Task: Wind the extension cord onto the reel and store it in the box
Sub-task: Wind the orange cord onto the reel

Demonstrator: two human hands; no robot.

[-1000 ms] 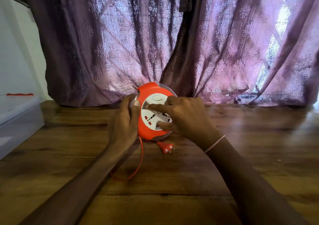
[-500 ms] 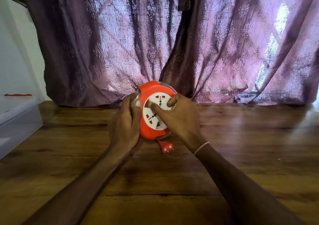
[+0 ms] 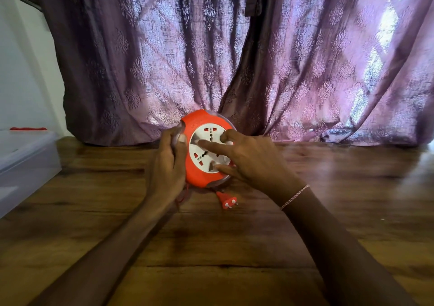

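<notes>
My one round reel (image 3: pixel 204 157), orange plastic with a white socket face, is upright in the middle of the wooden desk (image 3: pixel 211 247). Its one orange plug (image 3: pixel 227 200) with two shiny pins lies just in front. My left hand (image 3: pixel 168 164) wraps round its rim, my right hand (image 3: pixel 253 162) presses straight, spread fingers on the white face, and one clear plastic box (image 3: pixel 25 164) sits far left.

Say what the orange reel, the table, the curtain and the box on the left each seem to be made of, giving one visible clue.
Reel: moulded plastic, it seems; smooth orange shell, glossy white socket face.
Table: wood or wood-look laminate; brown grain and plank lines, slight sheen.
Curtain: woven cloth; hangs in folds, light shows through.
Box: likely translucent plastic; frosted walls.
</notes>
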